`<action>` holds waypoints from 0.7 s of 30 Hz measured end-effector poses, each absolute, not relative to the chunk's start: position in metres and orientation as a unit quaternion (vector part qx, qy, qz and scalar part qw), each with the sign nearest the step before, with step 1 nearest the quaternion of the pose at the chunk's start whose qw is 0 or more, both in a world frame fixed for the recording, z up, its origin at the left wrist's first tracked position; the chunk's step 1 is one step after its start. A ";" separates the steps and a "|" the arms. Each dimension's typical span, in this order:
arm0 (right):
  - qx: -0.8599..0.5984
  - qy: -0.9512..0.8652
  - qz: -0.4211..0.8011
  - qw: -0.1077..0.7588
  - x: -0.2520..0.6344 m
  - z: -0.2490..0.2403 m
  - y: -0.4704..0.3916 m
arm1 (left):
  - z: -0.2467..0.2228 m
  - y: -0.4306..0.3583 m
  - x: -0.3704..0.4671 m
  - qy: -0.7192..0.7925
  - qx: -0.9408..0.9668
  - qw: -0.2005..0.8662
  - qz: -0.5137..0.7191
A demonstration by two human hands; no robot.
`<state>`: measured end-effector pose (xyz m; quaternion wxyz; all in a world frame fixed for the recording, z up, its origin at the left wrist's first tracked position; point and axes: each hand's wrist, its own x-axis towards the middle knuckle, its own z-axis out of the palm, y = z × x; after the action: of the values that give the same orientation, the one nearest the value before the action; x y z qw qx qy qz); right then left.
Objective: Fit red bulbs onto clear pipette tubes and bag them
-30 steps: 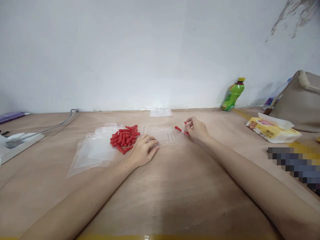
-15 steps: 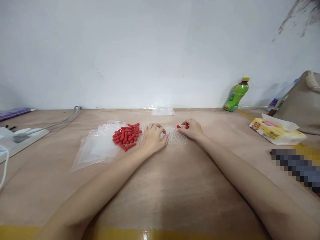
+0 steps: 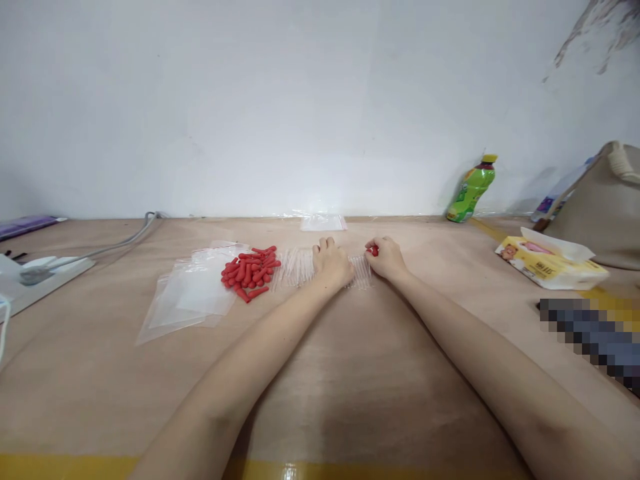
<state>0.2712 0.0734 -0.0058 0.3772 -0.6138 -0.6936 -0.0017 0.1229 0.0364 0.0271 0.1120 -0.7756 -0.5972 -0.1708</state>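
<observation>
Several thin clear tubes (image 3: 299, 268) lie side by side in a row on the table. My left hand (image 3: 334, 265) is over the middle of this row with its fingers bent down; anything at its fingertips is hidden. Beyond the row's right end, my right hand (image 3: 387, 259) is closed on small red rubber bulbs (image 3: 374, 251), only partly visible between thumb and fingers. To the left of the tubes sits a heap of red rubber bulbs (image 3: 249, 274), each with a rounded end and a narrow neck.
Flat clear zip bags (image 3: 193, 290) overlap left of the heap, and another bag (image 3: 323, 223) lies by the wall. A power strip (image 3: 55, 277) with a grey cable is far left. Rightward are a green bottle (image 3: 473, 190), a yellow tissue pack (image 3: 550, 265) and a beige bag (image 3: 600, 207).
My left hand has moved right along the tubes, and its fingers have bent down. The red bulb that stuck out of my right hand is now mostly hidden in its fingers.
</observation>
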 end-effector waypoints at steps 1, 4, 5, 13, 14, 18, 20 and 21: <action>-0.612 -0.695 -0.005 0.377 0.272 -0.006 0.073 | 0.026 0.037 0.123 -0.597 -0.775 0.120 -0.168; -0.606 -0.704 -0.010 0.372 0.274 -0.006 0.071 | 0.026 0.037 0.125 -0.599 -0.776 0.133 -0.148; -0.604 -0.707 -0.010 0.368 0.274 -0.006 0.071 | 0.026 0.038 0.126 -0.602 -0.776 0.133 -0.137; -0.602 -0.732 -0.039 0.315 0.263 -0.009 0.061 | 0.033 0.041 0.139 -0.660 -0.742 0.101 -0.066; -0.603 -0.733 -0.039 0.313 0.262 -0.009 0.060 | 0.033 0.041 0.140 -0.662 -0.740 0.098 -0.066; -0.611 -0.718 -0.029 0.332 0.264 -0.006 0.059 | 0.036 0.039 0.141 -0.659 -0.743 0.085 -0.078; -0.608 -0.695 -0.032 0.382 0.268 -0.001 0.059 | 0.041 0.036 0.137 -0.653 -0.748 0.077 -0.090; -0.600 -0.682 -0.035 0.416 0.270 0.001 0.059 | 0.044 0.034 0.133 -0.647 -0.753 0.072 -0.097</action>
<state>0.2702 0.0588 0.0013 0.4158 -0.6002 -0.6823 -0.0355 0.1328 0.0342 0.0438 0.0719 -0.7532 -0.6465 -0.0974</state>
